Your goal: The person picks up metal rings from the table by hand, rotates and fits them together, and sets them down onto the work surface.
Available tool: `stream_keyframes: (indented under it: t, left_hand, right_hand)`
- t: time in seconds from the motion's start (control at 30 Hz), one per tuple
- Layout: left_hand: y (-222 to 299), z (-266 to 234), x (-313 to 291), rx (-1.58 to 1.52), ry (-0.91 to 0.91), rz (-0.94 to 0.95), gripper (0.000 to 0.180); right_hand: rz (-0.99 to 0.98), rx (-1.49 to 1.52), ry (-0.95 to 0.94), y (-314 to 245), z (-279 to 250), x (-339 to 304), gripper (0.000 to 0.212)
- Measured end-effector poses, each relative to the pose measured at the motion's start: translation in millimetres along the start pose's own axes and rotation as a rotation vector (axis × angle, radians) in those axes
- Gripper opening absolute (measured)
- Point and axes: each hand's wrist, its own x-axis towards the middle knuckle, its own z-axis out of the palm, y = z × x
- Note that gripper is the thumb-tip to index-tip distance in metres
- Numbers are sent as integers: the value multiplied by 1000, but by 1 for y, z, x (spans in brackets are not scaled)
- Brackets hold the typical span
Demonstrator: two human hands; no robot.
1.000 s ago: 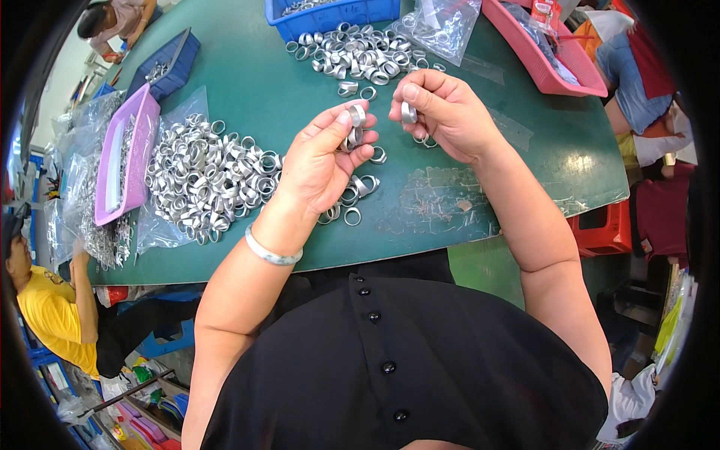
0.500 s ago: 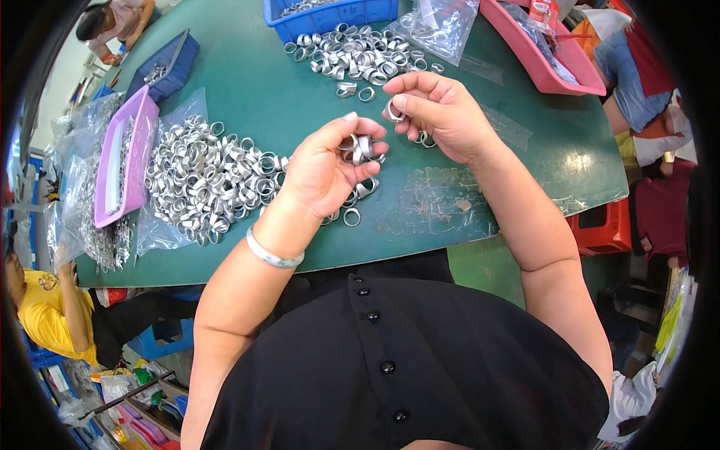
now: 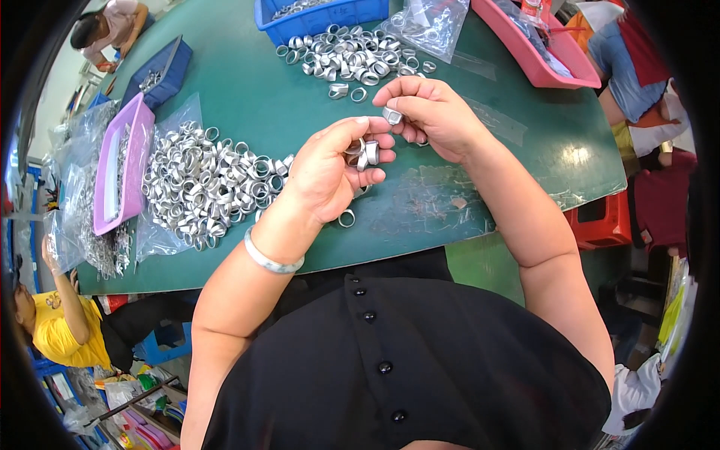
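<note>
Several silver metal rings (image 3: 364, 154) lie in the curled fingers of my left hand (image 3: 330, 166). My right hand (image 3: 435, 116) pinches one silver ring (image 3: 392, 115) between thumb and fingertips, its flat face turned upward. The two hands are close together above the green table, the right one slightly farther away. Another ring shows partly below my right fingers. To the left of my left hand spreads a large pile of rings (image 3: 214, 180). A second pile of rings (image 3: 352, 54) lies beyond my hands, and a single ring (image 3: 346, 218) rests under my left wrist.
A blue bin (image 3: 322, 21) stands behind the far pile. At the left are a purple basket (image 3: 133, 169), a dark blue tray (image 3: 174, 73) and clear plastic bags (image 3: 166, 238). A pink basket (image 3: 536, 60) sits at the far right of the green table (image 3: 247, 82). Other people sit around.
The ring in my right hand has turned, so its flat face now shows. My left fingers have shifted around their rings. The whole view has moved slightly.
</note>
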Motion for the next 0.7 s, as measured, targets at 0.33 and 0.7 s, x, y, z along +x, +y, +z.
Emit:
stream_keyframes:
  t: [0.33, 0.7]
  left_hand:
    - [-9, 7, 5, 81, 127, 85, 16]
    - [-8, 0, 3, 134, 95, 256, 21]
  right_hand:
    - [-349, -330, 73, 8, 10, -4, 15]
    - [-468, -574, 150, 4, -23, 6, 18]
